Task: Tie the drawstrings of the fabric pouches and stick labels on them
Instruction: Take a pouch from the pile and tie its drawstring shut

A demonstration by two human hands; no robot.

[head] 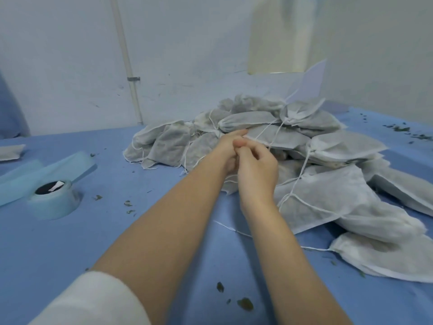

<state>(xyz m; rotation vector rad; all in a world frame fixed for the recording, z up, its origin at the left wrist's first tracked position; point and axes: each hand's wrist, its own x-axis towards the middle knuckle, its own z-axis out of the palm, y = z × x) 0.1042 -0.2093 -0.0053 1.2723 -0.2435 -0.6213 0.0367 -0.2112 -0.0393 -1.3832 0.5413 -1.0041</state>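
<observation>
Blue table cover (70,242), leaf crumbs (244,303), scuffed white wall (70,66).

Left arm: bare forearm (168,221) reaching forward and rightward from lower left, a white sleeve (93,301) covering the upper part near the elbow. Left hand (230,146): extended ahead, fingers (239,133) straight and pointing forward-right, largely hidden behind the other hand; what it touches cannot be told.

Right arm: bare forearm (288,259) rising from the lower right edge, wrist slightly bent. Right hand (255,170): back of hand facing the camera, fingers curled inward, thumb tip (240,143) raised at the top and pressed against the left hand. Whether the curled fingers pinch anything is hidden.

Both hands: touching, overlapped at mid-frame, right in front of left.
</observation>
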